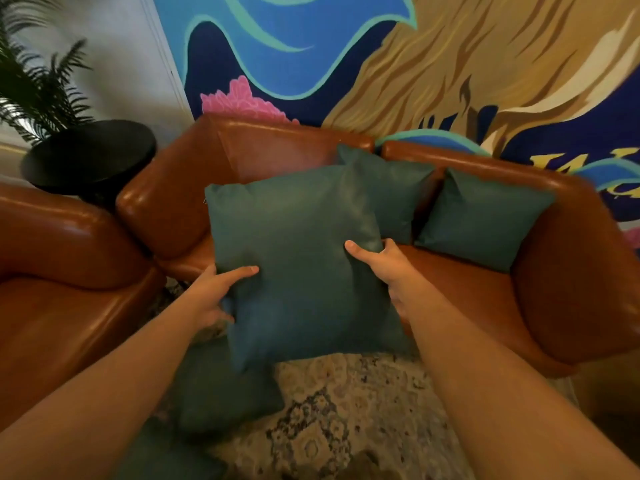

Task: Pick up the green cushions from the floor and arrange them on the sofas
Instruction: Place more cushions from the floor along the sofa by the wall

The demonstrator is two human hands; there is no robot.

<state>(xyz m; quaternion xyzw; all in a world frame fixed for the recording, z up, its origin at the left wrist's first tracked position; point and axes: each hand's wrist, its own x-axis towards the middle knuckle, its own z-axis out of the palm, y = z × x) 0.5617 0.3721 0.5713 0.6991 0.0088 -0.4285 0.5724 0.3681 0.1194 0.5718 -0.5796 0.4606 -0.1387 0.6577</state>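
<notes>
A person holds the held green cushion (298,258) upright in front of the brown leather sofa (571,271), above the sofa's front edge and clear of its seat. The left hand (213,296) grips the cushion's left edge, thumb laid across the front face and fingers curled round behind. The right hand (384,265) grips the right edge in the same way, thumb on the front and the other fingers hidden behind the fabric. On the sofa two more cushions lean against the backrest: the middle cushion (391,195) stands near the sofa's centre, partly hidden by the held one, and the right cushion (485,220) leans in the sofa's right corner, just beside it but not clearly touching. Below the sofa's front edge, on the patterned rug (346,410), the floor cushion (221,386) lies under the held one, and the near cushion (162,459) lies further out from the sofa, at the lower edge of the view. To the sofa's left stands a second leather sofa (59,271), and between the two, at the back, a round black table (90,154) with a leafy plant (34,91) rising behind it. A painted mural (381,64) covers the wall behind the sofa.
</notes>
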